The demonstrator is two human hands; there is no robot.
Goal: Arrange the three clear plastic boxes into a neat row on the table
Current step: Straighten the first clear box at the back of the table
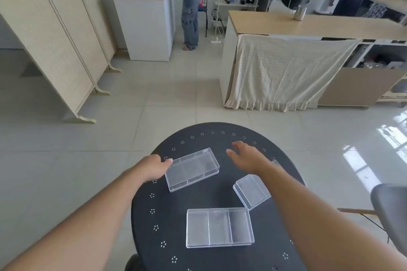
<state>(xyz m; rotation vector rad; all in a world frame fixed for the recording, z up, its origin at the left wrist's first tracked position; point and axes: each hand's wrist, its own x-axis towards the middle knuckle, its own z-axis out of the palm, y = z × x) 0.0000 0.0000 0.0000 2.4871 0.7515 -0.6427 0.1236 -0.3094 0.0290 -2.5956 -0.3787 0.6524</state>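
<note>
Three clear plastic boxes lie scattered on a round black table [211, 196]. The far box [192, 169] is turned at an angle; my left hand [154, 167] touches its left end with thumb and fingertips. My right hand [245, 153] hovers open, fingers spread, just right of that box and apart from it. A smaller box [252, 191] sits tilted under my right forearm, partly hidden by it. The near box [219, 227], with three compartments, lies square to me at the table's front.
A dark chair [391, 211] stands close on the right. Tiled floor surrounds the table. A folding screen [55, 39] is at far left, a cloth-draped counter [286, 68] at far right, and a person [190, 2] stands by a white cabinet at the back.
</note>
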